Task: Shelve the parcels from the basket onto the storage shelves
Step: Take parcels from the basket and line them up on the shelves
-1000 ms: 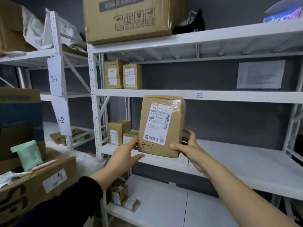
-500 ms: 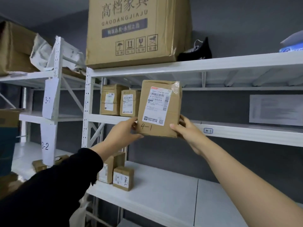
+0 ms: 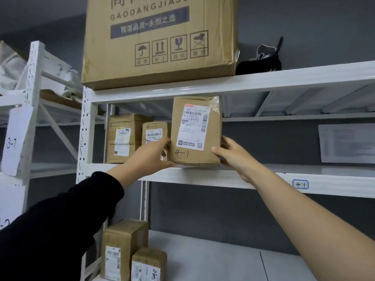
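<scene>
At the front lip of the white metal shelf (image 3: 243,179) with the small blue-outlined 4-1 tag (image 3: 300,184), the tall brown cardboard parcel (image 3: 195,131) with a white shipping label and a handwritten 4-1 stands upright. Its base is at the very edge, and I cannot tell whether its weight is on the board yet. The left hand (image 3: 151,154) grips its lower left side. The right hand (image 3: 231,154) pinches the lower right corner, thumb on the front face and fingers behind.

Risks, as I judge them:
- **Tipping:** if let go here, the parcel could tip forward off the lip, being tall and barely on the shelf.
- **Crowding on the left:** if slid left, it could trap the left hand against the small brown box marked 4-1 (image 3: 155,131) just beside it. It could also nudge that box into the larger taped brown box (image 3: 123,138).
- **Headroom:** its top sits close under the white top shelf (image 3: 263,80) (little room to lift).

Contents:
- The 4-1 shelf holds those two boxes at its left end.
- The top shelf carries a large printed brown carton (image 3: 160,41) and a black shoe-like object (image 3: 261,59).
- The lower white shelf (image 3: 213,258) holds a pair of labelled brown parcels (image 3: 123,248) at its left.

The basket is not in view
</scene>
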